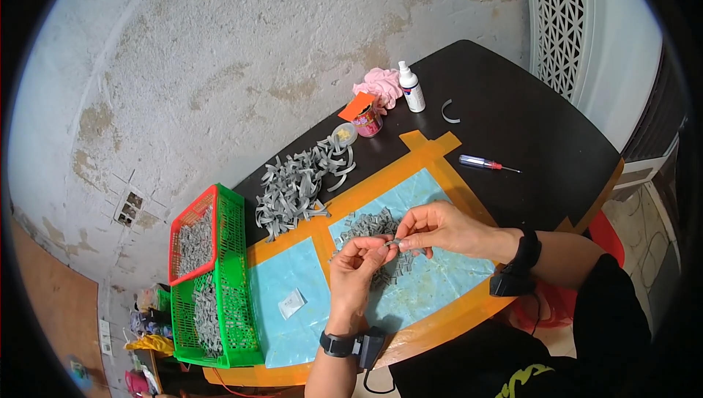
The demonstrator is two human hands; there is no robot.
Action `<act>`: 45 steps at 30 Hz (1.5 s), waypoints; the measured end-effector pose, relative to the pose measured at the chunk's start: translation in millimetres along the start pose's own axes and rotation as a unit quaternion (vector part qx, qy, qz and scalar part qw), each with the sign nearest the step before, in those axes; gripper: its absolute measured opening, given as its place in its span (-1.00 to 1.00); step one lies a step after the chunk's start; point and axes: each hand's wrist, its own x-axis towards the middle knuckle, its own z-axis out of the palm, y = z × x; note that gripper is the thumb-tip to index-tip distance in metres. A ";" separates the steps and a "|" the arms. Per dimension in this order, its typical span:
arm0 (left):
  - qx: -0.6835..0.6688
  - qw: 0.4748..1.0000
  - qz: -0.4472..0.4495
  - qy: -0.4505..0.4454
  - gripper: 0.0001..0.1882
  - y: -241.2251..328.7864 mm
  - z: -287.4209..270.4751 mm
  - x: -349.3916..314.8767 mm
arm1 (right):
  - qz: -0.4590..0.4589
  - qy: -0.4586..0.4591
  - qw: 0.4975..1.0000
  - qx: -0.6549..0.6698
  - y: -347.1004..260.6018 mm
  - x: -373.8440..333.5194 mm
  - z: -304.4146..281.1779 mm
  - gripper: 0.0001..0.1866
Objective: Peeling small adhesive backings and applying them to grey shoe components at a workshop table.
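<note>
Above the blue sheet [455, 272], my left hand [353, 273] and my right hand [445, 229] meet fingertip to fingertip. Both pinch a small grey piece [393, 243], mostly covered by the fingers, so its exact kind cannot be made out. Just behind and beneath my hands lies a heap of small grey pieces [372, 222] like it. Farther left on the table is a pile of longer curved grey strips [294, 189]. A small white packet [291, 303] rests on another blue sheet [265, 281], left of my left hand.
At left, a red basket [173, 250] sits on a green basket [238, 303], both holding grey pieces. Orange tape [469, 196] borders the sheets on the black table [505, 105]. Behind stand a white bottle [412, 90], a tin [367, 123] and pink cloth [381, 83]. A screwdriver [481, 162] lies right.
</note>
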 end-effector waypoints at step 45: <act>0.099 0.988 -0.033 -0.115 -0.77 -0.3 -5.3 -3.1 | 0.016 -0.072 0.997 -0.025 -2.8 1.9 -5.2 -0.86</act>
